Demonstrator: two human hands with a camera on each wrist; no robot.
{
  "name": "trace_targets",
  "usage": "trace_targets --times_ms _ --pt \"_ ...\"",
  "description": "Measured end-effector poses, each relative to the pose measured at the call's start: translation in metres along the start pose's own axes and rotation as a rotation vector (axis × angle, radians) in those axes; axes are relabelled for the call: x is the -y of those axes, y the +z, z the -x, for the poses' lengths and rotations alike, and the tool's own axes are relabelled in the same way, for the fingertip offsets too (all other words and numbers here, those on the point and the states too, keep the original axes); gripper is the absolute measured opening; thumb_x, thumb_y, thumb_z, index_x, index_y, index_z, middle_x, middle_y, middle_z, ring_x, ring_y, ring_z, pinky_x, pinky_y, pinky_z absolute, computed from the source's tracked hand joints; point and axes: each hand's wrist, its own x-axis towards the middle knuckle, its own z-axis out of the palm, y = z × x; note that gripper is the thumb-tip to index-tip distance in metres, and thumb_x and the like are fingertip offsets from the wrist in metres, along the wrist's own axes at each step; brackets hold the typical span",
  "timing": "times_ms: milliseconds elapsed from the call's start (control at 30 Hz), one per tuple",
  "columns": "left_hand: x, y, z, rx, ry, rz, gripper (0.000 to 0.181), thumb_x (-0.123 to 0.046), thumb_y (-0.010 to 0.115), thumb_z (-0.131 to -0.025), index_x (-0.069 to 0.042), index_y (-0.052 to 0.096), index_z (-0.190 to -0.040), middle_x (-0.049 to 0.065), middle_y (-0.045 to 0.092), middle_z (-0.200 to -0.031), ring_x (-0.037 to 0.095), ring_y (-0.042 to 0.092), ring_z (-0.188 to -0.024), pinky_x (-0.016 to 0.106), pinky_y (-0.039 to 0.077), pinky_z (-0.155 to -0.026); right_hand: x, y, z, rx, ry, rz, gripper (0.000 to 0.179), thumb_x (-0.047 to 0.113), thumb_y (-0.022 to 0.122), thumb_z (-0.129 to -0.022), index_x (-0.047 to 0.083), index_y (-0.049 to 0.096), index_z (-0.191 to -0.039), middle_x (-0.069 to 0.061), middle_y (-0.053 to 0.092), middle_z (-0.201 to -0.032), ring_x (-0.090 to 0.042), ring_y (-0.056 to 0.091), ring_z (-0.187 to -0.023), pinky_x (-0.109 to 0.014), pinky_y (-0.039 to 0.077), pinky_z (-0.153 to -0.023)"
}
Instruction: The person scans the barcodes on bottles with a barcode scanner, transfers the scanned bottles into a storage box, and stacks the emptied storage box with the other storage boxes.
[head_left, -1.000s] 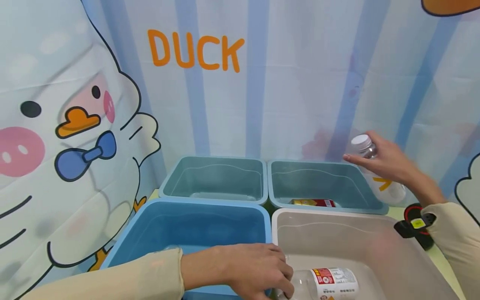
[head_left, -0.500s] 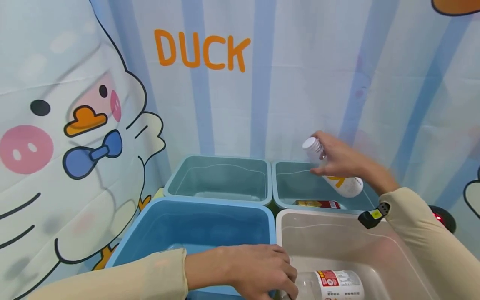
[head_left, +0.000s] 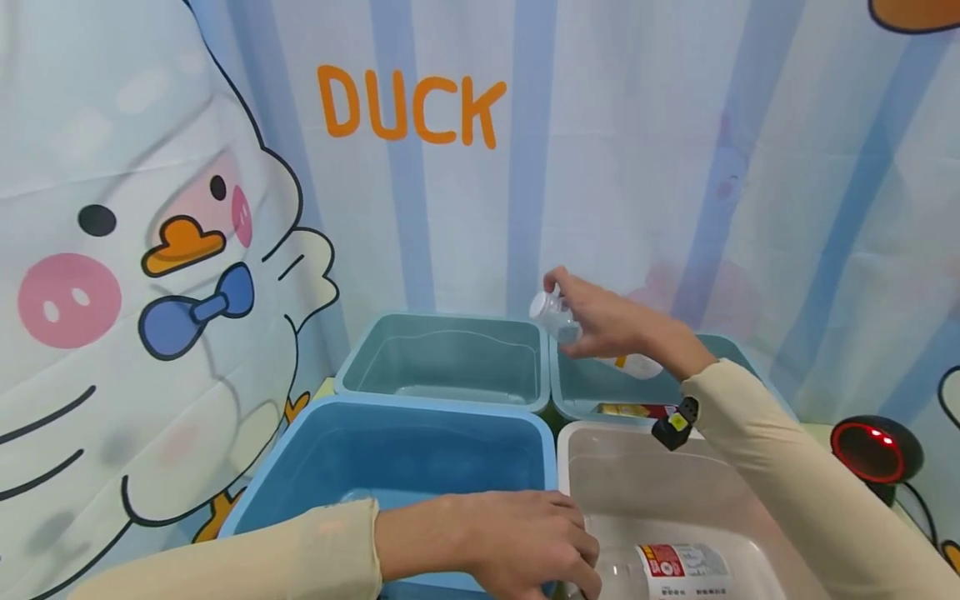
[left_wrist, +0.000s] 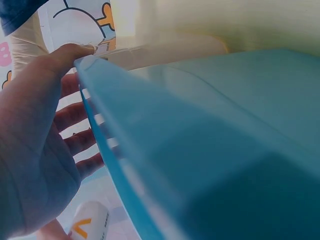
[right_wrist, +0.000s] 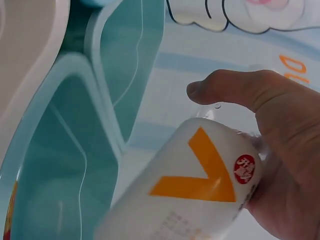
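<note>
My right hand grips a clear plastic bottle around its neck and shoulder. The bottle is tilted over the back right teal bin, its white cap toward the left. A white label with an orange mark covers the bottle's body in the right wrist view. My left hand rests over the rims where the blue bin and the beige bin meet, fingers loosely bent and spread. Close to its fingertips, a second clear bottle with a red-and-white label lies in the beige bin.
A red and yellow packet lies in the back right teal bin. Left of that stands another teal bin. Something clear sits low in the blue bin. A black device with a glowing red ring stands at the right. A duck-printed curtain hangs behind.
My right hand has carried its bottle leftward from the right side, across the back right teal bin. My left hand stays at the rims. The view has shifted slightly.
</note>
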Motion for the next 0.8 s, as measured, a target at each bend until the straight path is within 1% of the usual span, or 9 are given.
trace_targets --times_ms 133,300,433,567,800 --pt "0.001 0.001 0.000 0.007 0.007 0.005 0.041 -0.050 0.062 -0.102 -0.031 0.068 -0.137 -0.018 0.064 -0.126 -0.005 0.053 -0.113 0.022 0.026 -0.117 0.012 0.008 -0.016 0.042 -0.037 0.038 0.079 0.014 0.086 -0.085 0.012 0.036 -0.145 -0.016 0.054 -0.136 -0.035 0.057 -0.126 -0.051 0.054 -0.095" --pt "0.001 0.001 0.000 0.017 0.014 -0.019 0.039 -0.049 0.061 -0.103 -0.030 0.068 -0.136 -0.017 0.064 -0.126 -0.004 0.052 -0.116 0.023 0.025 -0.118 0.027 0.017 -0.037 0.090 -0.059 0.105 0.081 0.026 0.086 -0.088 0.018 0.038 -0.154 -0.013 0.054 -0.143 -0.030 0.059 -0.127 -0.051 0.052 -0.098" --pt "0.002 0.000 -0.001 0.024 0.018 -0.023 0.039 -0.049 0.060 -0.104 -0.029 0.068 -0.136 -0.016 0.063 -0.126 -0.003 0.053 -0.116 0.024 0.025 -0.119 0.036 0.025 -0.050 0.130 -0.044 0.155 0.084 0.035 0.085 -0.089 0.021 0.038 -0.158 -0.011 0.054 -0.144 -0.028 0.059 -0.126 -0.050 0.052 -0.099" --pt "0.002 -0.002 -0.002 0.019 0.026 -0.021 0.039 -0.049 0.059 -0.104 -0.029 0.068 -0.136 -0.016 0.064 -0.127 -0.003 0.053 -0.116 0.023 0.024 -0.119 0.045 0.034 -0.065 0.164 -0.031 0.193 0.086 0.041 0.084 -0.089 0.023 0.038 -0.160 -0.010 0.055 -0.143 -0.027 0.058 -0.126 -0.049 0.051 -0.099" --pt "0.001 0.000 0.002 0.005 0.029 -0.009 0.041 -0.050 0.058 -0.104 -0.029 0.067 -0.138 -0.015 0.063 -0.131 -0.002 0.052 -0.119 0.022 0.022 -0.119 0.059 0.052 -0.092 0.257 -0.029 0.172 0.085 0.043 0.082 -0.090 0.028 0.038 -0.160 -0.008 0.051 -0.149 -0.025 0.054 -0.131 -0.047 0.050 -0.101"
